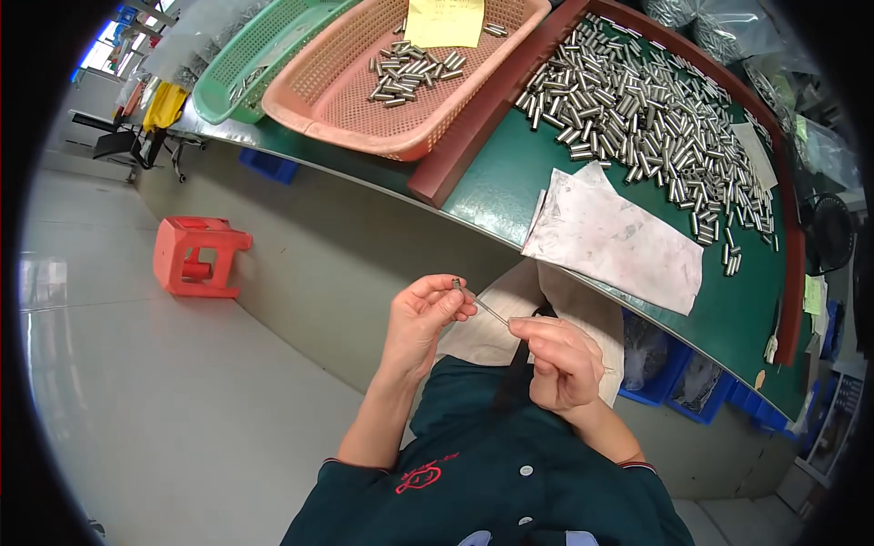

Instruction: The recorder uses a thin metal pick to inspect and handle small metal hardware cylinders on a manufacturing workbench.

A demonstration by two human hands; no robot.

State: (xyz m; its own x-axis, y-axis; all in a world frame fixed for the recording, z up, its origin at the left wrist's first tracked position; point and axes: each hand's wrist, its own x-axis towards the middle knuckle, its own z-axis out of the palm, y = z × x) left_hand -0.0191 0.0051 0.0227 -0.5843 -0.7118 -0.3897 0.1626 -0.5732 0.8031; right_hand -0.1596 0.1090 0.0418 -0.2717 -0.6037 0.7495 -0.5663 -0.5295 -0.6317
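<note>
Over my lap, my left hand [426, 314] pinches a small metal piece [457, 284] between thumb and fingertips; it looks like one of the short tubes, though the fingers partly cover it. My right hand [560, 355] is closed on a thin metal rod [487, 310], which slants up and left so that its far end meets the piece. Whether the rod's tip goes inside the piece I cannot tell. Beyond my hands, a stained whitish cloth [619, 238] lies folded at the table's edge. Behind it spreads a large heap of short shiny metal tubes [646, 118].
A reddish-brown raised rail [492, 118] borders the heap on the green table [482, 196]. Left of it stand a pink basket [350, 136] holding several tubes and a yellow note [444, 23], and a green basket [214, 100]. A red stool [196, 255] stands on the floor; blue bins [701, 409] sit under the table.
</note>
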